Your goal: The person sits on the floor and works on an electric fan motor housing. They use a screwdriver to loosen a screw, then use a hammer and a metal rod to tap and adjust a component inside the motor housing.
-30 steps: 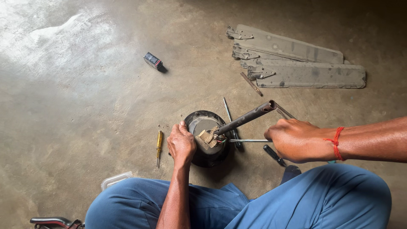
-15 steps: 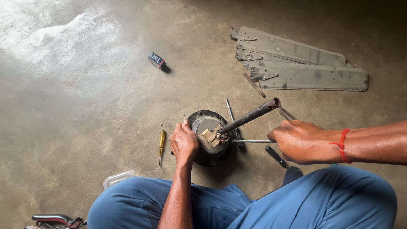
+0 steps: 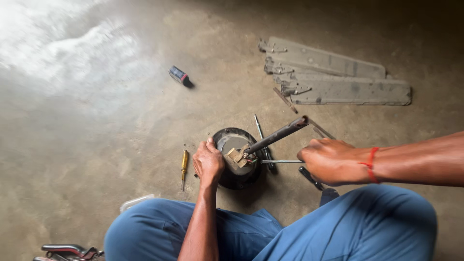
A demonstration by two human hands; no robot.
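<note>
A round dark motor housing [image 3: 231,140] sits on the concrete floor between my knees, with a long metal shaft [image 3: 279,135] sticking up and to the right from its middle. My left hand [image 3: 208,162] grips the housing's left rim. My right hand [image 3: 332,161] holds a thin screwdriver [image 3: 282,162] whose tip reaches the brass-coloured part [image 3: 237,156] at the foot of the shaft. A red thread circles my right wrist.
Three grey fan blades [image 3: 338,77] lie stacked at the back right. A small dark blue object [image 3: 178,75] lies behind the housing. A yellow-handled screwdriver [image 3: 183,163] lies to its left, other tools [image 3: 261,133] to its right. Pliers [image 3: 65,251] show at bottom left.
The view has shifted slightly. Both hands keep their hold; the screwdriver stays at the base of the shaft.
</note>
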